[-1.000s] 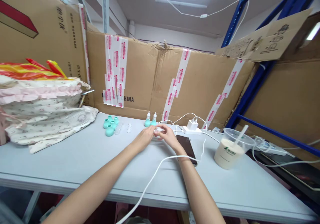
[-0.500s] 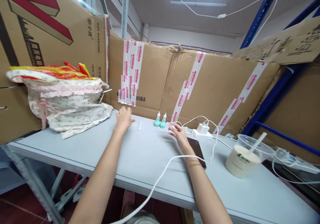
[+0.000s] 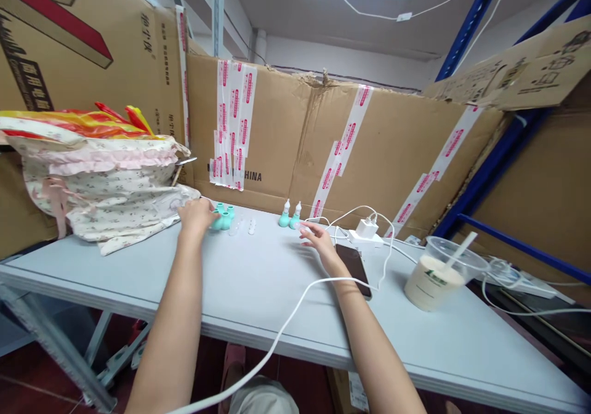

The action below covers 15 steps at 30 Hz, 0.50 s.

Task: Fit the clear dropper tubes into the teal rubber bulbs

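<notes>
At the left of the table, my left hand (image 3: pixel 196 214) has its curled fingers and thumb at the edge of a cluster of teal squeeze bulbs (image 3: pixel 225 218); the far fingers are partly hidden. Small clear plastic pieces (image 3: pixel 252 226) lie just right of the bulbs. Two teal bulbs with clear pointed tips (image 3: pixel 296 217) stand upright side by side near the cardboard wall. Beside them, my right hand (image 3: pixel 319 244) is pinched around a small, whitish translucent piece that is hard to make out.
A dark phone (image 3: pixel 354 269) lies by my right wrist. A white charger on a power strip (image 3: pixel 366 232) trails a cable (image 3: pixel 295 315) across the table front. A cup of milky drink with a straw (image 3: pixel 434 281) stands right. A floral cloth bag (image 3: pixel 111 198) sits left; cardboard (image 3: pixel 286 124) lines the back.
My left hand has moved left from the clear pieces to the teal bulb cluster, which now shows. My right hand keeps its pinch near the two standing bulbs. The view has shifted slightly.
</notes>
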Tool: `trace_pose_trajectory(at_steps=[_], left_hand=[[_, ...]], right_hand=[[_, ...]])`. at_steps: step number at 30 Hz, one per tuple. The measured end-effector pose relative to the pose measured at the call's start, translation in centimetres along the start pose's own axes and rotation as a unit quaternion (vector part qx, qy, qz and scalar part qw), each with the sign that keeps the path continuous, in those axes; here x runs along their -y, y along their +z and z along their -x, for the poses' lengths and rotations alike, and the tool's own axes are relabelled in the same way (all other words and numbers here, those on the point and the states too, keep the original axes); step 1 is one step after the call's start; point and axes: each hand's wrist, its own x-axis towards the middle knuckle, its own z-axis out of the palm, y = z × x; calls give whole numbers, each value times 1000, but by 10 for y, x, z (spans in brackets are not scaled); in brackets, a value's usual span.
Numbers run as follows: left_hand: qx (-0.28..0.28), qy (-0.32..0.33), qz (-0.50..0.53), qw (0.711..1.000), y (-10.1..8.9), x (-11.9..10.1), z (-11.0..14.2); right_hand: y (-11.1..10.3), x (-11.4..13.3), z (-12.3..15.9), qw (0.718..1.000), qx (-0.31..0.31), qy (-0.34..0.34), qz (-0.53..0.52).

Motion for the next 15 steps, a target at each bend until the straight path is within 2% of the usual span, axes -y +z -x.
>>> trace_pose_trajectory(at_steps=[1,3,5,6,7,9,10,12,15], left_hand=[[-13,2,50,999,-4,-1,-1],[-2,44,191,981,-4,-10,-2],[61,119,330,935,7,-30,1],[97,153,360,915,17,-43,4],[134,182,360,905,30,-55,9],[168,197,331,907,60,-78,23],[174,219,291,915,75,-86,31],[175,298,269,899,102,-96,48],[161,331,276,888,127,-100,65]], right_hand=[[0,0,0,1000,-1,0,-3],[-2,0,-1,1000,-1,-5,-16],[-3,-1,-3,999,0,-13,-31],[-3,-2,-4,999,-1,-16,-38],[-4,-4,-5,999,-2,-18,-43],[-5,-8,-7,999,-6,-17,-50],[-5,-11,-7,999,-7,-15,-51],[-5,-15,-8,999,-5,-11,-50],[-5,-20,-10,999,2,-15,-28]])
